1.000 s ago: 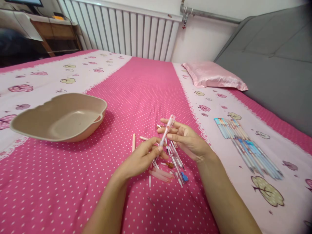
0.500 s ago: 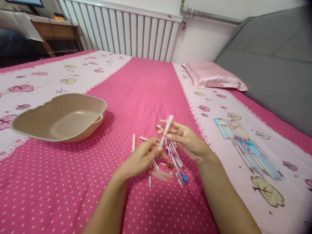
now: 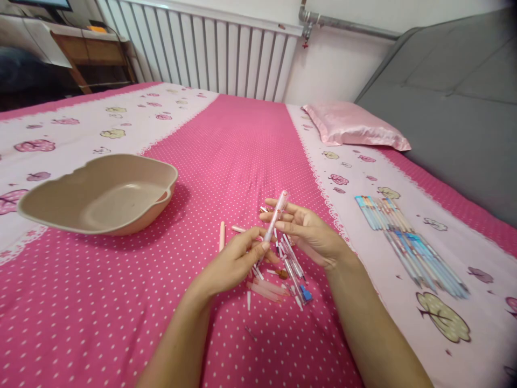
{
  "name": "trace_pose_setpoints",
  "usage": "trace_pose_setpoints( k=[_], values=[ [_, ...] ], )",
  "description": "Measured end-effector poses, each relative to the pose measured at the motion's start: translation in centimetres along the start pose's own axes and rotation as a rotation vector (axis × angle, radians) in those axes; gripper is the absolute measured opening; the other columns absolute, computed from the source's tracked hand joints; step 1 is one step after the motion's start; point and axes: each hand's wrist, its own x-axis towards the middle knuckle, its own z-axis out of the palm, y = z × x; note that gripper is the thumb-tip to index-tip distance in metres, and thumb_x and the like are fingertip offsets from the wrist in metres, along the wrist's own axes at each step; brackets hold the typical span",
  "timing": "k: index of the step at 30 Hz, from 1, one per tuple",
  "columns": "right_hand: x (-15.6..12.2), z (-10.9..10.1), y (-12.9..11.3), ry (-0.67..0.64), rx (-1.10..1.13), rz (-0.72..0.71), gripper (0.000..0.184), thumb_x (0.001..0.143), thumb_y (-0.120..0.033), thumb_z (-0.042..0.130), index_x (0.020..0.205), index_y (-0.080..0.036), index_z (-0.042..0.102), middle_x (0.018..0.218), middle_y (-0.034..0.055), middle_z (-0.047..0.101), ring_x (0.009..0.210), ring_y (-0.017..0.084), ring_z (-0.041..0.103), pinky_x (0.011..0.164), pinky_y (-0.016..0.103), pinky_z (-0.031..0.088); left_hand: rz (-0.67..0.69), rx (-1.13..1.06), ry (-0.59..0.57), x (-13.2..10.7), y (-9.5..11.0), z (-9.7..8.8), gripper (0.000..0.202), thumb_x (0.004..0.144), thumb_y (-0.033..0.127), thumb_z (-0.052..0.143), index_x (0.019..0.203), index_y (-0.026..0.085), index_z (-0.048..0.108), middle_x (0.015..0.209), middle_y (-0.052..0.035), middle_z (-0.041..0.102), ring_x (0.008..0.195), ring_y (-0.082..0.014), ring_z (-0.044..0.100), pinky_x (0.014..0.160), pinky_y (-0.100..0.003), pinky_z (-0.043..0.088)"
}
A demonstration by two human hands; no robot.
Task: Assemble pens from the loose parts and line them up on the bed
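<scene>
A pink-and-white pen (image 3: 277,214) points up and away between my two hands. My left hand (image 3: 238,257) pinches its lower end between thumb and fingers. My right hand (image 3: 305,229) has its thumb and fingers about the upper part of the barrel. Beneath and around them lie loose pen parts: clear barrels (image 3: 293,261), pale pink tubes (image 3: 266,290), small white pieces and a blue piece (image 3: 306,293). A pink pen-like stick (image 3: 222,235) rests left of this heap, partly behind my left hand. Some parts are hidden under my hands.
A beige basin (image 3: 97,196) stands on the bed at the left. At the right, two rows of pens (image 3: 428,261) lie side by side on the bedspread (image 3: 169,312). A pink pillow (image 3: 355,124) is against the grey headboard (image 3: 444,81); a white radiator (image 3: 210,51) lines the wall.
The pen has turned slightly in my fingers, so the print on its barrel looks different. Both hands stay in nearly the same place.
</scene>
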Motion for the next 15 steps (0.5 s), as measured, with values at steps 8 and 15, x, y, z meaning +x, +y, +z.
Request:
trace_pose_setpoints(
  k=[8, 15],
  values=[
    [0.27, -0.22, 0.62, 0.043, -0.055, -0.002, 0.046, 0.066, -0.021, 0.078, 0.11, -0.021, 0.063, 0.094, 0.0016, 0.067, 0.083, 0.013, 0.062, 0.08, 0.028, 0.048, -0.019, -0.005, 0.01, 0.04, 0.19, 0.1, 0.026, 0.091, 0.036, 0.049, 0.104, 0.014, 0.055, 0.08, -0.0068, 0.07, 0.074, -0.0189, 0.069, 0.074, -0.034, 0.054],
    [0.1, 0.11, 0.46, 0.069, -0.075, -0.015, 0.048, 0.065, -0.02, 0.08, 0.11, -0.02, 0.061, 0.103, 0.0044, 0.066, 0.091, 0.015, 0.061, 0.085, 0.029, 0.047, -0.019, -0.03, -0.001, 0.0, 0.08, 0.1, 0.026, 0.091, 0.037, 0.049, 0.104, 0.014, 0.054, 0.079, -0.0064, 0.07, 0.073, -0.0179, 0.069, 0.071, -0.031, 0.054]
  ],
)
